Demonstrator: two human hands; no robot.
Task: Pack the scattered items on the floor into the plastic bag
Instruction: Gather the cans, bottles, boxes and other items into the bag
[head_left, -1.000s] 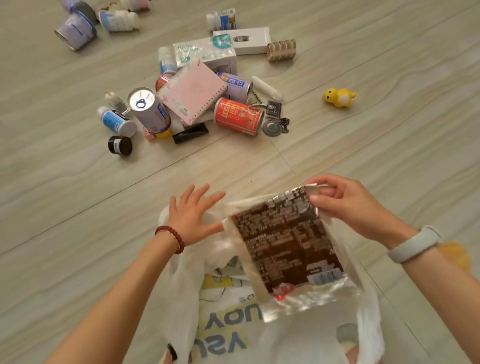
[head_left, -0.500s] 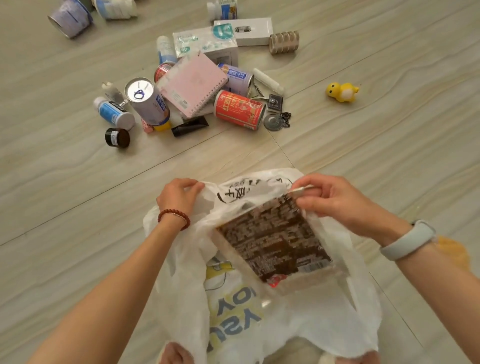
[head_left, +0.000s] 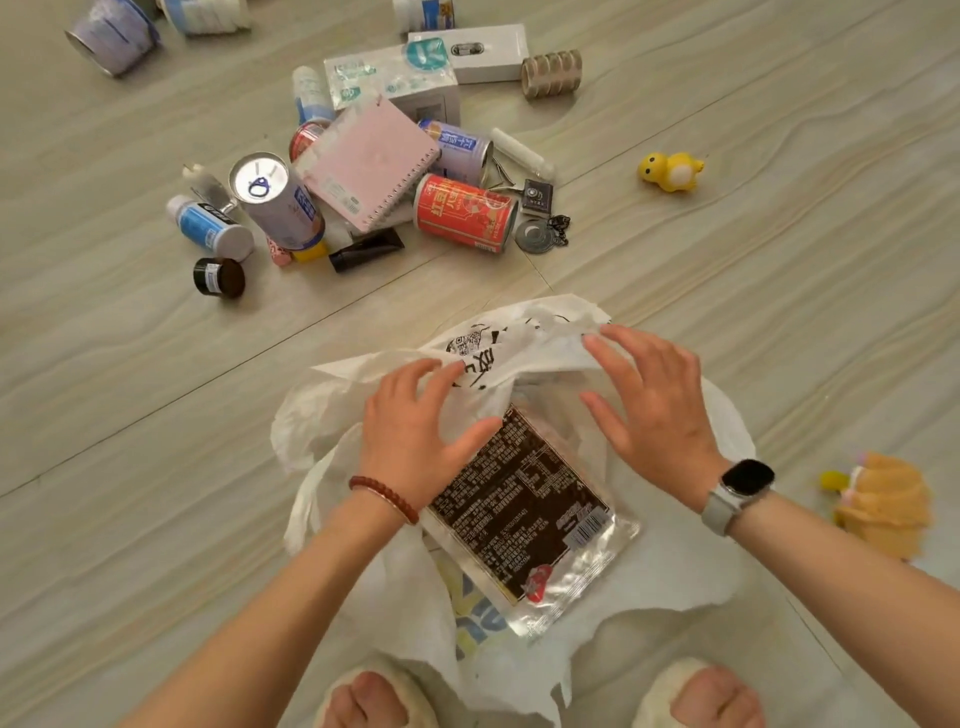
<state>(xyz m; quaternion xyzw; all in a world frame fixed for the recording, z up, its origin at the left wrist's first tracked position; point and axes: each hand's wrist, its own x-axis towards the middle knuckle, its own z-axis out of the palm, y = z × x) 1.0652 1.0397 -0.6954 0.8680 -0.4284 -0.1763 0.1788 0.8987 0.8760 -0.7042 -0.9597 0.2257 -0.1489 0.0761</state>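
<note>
A white plastic bag (head_left: 332, 410) with black print lies open on the floor in front of me. A brown-and-silver foil packet (head_left: 519, 514) lies in its mouth, its far end tucked under the bag's film. My left hand (head_left: 410, 436) rests on the bag's upper flap with fingers spread, the thumb touching the packet's top edge. My right hand (head_left: 654, 410) also has straight, spread fingers, with fingertips on the flap's far rim. Neither hand holds anything. Further off lies the scattered pile: a red can (head_left: 465, 213), a pink notebook (head_left: 369, 161) and a silver can (head_left: 278, 202).
Around the pile lie a blue-labelled bottle (head_left: 208, 226), a dark jar (head_left: 218, 277), a black tube (head_left: 366, 252), white boxes (head_left: 467, 49) and tape rolls (head_left: 550, 73). A yellow duck toy (head_left: 670, 171) sits apart at right. An orange plush (head_left: 883, 504) lies near my right forearm. My slippered feet are at the bottom.
My right hand has let go of the foil packet, which now lies lower in the bag. My left hand released the bag's edge. Both hands now lie spread on the flap.
</note>
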